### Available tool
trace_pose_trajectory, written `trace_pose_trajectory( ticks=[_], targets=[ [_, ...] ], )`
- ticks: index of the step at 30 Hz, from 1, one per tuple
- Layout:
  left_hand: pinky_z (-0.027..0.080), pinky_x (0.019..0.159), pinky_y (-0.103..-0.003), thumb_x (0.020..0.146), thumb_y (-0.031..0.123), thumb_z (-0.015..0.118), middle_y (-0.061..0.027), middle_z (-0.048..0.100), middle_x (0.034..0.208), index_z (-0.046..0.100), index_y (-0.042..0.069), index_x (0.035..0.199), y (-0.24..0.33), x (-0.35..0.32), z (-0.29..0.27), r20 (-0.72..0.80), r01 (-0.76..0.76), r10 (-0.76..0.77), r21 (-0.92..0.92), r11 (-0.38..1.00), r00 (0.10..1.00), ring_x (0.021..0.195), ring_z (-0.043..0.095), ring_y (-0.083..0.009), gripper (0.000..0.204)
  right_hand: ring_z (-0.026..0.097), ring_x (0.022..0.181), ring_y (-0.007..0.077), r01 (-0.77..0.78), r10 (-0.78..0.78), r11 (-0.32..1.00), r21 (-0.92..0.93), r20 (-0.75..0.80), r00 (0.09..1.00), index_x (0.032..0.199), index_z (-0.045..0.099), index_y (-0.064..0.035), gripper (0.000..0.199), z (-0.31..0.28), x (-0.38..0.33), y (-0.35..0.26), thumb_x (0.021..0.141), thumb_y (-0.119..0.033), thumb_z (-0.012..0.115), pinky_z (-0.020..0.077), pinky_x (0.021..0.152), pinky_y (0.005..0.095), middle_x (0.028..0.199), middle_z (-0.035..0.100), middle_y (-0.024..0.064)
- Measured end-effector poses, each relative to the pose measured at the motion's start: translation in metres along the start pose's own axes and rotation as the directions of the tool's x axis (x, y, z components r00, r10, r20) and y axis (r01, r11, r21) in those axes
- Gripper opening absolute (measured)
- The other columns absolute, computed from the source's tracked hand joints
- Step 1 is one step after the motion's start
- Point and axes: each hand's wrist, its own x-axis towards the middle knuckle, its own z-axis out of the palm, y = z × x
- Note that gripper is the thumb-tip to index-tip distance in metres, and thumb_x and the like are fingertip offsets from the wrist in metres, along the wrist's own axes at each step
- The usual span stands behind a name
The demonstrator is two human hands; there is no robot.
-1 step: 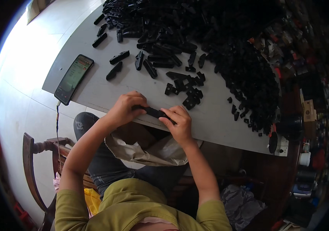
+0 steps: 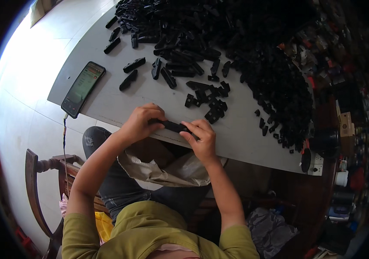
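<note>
A long, narrow black plastic piece (image 2: 174, 126) lies between my hands at the table's near edge. My left hand (image 2: 144, 119) is closed round its left end, thumb below and fingers over the top. Closed on the other end, the thumb and fingers of my right hand (image 2: 200, 134) pinch it. The fingers hide both ends. Just beyond, a small cluster of black plastic clips (image 2: 210, 100) rests on the table. Several elongated black pieces (image 2: 168, 77) lie loose farther away. Under my hands, an open sack (image 2: 150, 169) sits at my lap.
A large heap of long black pieces (image 2: 171, 26) covers the table's far side, and small black parts (image 2: 275, 99) pile up at the right. A phone (image 2: 83, 89) with a cable lies on the left edge of the pale table (image 2: 106, 101). A wooden chair (image 2: 33, 185) stands left.
</note>
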Motion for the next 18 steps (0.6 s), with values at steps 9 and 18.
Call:
trace_pose_trajectory(
  ticks=[9,18],
  targets=[
    [0.049,0.081,-0.038,0.066,0.001,0.074,-0.0122,0.064,0.094,0.067,0.001,0.091,0.003,0.001,0.004,0.019,-0.033,0.033,-0.004,0.999,0.999,0.091,0.061,-0.0308,0.026,0.055,0.079,0.022,0.094,-0.081,0.988,-0.121,0.107,0.991,0.101,0.072,-0.0051,0.034,0.0,0.015,-0.005,0.07,-0.016,0.079,0.0455,0.069,0.0319,0.083,0.056,0.0058],
    [0.048,0.082,-0.04,0.076,0.011,0.073,-0.0114,0.061,0.095,0.062,0.004,0.095,-0.001,-0.005,-0.023,-0.185,-0.003,0.044,0.214,0.977,0.982,0.094,0.058,-0.0311,0.023,0.06,0.058,0.0207,-0.303,0.284,0.948,-0.099,-0.171,0.943,0.107,0.067,-0.0018,0.025,0.0,0.05,0.005,0.092,-0.022,0.063,0.0461,0.056,0.0323,0.068,0.063,0.0115]
  ],
)
